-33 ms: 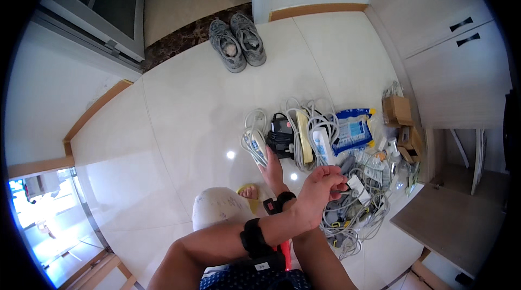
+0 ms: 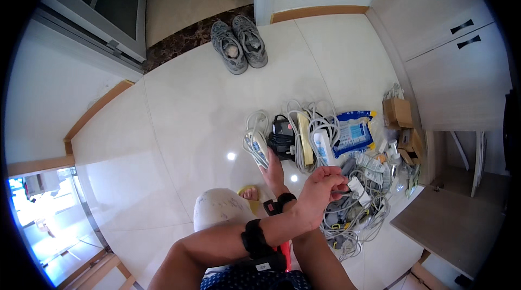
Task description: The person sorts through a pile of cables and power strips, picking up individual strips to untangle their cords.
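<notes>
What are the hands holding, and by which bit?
The left hand seems to pinch a cable; which part is unclear. The right hand is at the near end of the leftmost power strip; whether it grips is unclear.

On floor, left to right, first strip, adapter, second strip, third strip, packet, cable tangle on near side of packet, boxes right of packet by cabinet, shoes beyond row, beside door sill
</notes>
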`<state>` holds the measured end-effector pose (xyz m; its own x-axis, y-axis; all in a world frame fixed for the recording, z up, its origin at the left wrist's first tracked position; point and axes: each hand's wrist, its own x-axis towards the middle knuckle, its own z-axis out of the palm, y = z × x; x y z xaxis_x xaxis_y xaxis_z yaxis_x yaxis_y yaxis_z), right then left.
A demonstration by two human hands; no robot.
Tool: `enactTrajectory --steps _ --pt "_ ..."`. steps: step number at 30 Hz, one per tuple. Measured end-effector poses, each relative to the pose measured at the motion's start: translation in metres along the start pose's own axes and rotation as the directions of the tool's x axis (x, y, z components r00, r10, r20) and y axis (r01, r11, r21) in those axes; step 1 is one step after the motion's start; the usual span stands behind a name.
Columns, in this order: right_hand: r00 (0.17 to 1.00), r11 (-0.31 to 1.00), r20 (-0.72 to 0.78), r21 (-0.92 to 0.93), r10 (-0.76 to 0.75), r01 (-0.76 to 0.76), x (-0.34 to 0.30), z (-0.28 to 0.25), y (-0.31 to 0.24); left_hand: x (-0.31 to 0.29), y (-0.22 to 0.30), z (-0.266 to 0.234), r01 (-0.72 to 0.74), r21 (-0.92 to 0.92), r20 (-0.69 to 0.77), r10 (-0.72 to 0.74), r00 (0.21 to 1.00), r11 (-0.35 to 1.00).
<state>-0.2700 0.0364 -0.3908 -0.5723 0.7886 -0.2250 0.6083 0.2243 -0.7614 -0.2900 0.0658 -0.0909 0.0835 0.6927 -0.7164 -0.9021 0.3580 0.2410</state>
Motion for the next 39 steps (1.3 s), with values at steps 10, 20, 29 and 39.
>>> enactTrajectory --steps 10,20,29,39 --pt "0.997 0.990 0.028 -0.119 0.078 -0.074 -0.010 -0.032 0.002 0.012 -0.003 -0.020 -0.112 -0.150 0.185 0.139 0.973 0.982" --pt "0.994 0.994 -0.032 0.035 0.107 -0.106 -0.135 -0.159 0.057 -0.001 -0.031 0.026 -0.022 0.153 0.184 -0.006 0.983 0.988" --pt "0.936 0.942 -0.111 0.013 0.335 -0.335 -0.322 -0.276 0.067 -0.023 -0.099 0.052 -0.032 0.372 0.298 -0.087 0.951 0.928" --pt "0.907 0.949 -0.300 0.196 0.297 -0.246 -0.429 -0.334 0.056 -0.060 -0.186 0.060 0.110 0.571 0.300 -0.332 0.894 0.814"
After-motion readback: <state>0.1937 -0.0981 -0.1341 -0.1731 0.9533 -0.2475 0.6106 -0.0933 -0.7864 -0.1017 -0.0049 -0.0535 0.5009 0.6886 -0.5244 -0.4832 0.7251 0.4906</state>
